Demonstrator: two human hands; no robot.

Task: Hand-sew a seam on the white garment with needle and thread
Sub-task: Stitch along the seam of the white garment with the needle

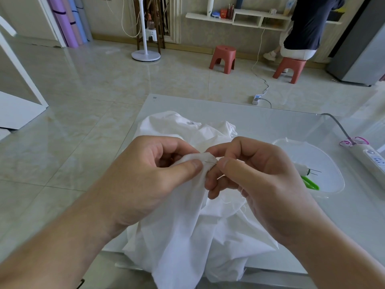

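The white garment (187, 236) lies crumpled on a glass table (270, 117) and hangs over its near edge. My left hand (150, 180) pinches a raised fold of the cloth between thumb and fingers. My right hand (256, 176) pinches a thin needle (210, 162) between thumb and forefinger, its tip lying against the fold beside my left thumb. A fine white thread (229, 200) trails below my right fingers.
A clear plastic tray (325, 161) to the right holds a white spool with needles (306, 171) and green scissors (310, 182). A white power strip (370, 159) lies at the table's right edge. Two red stools (223, 58) and a seated person (304, 28) are across the floor.
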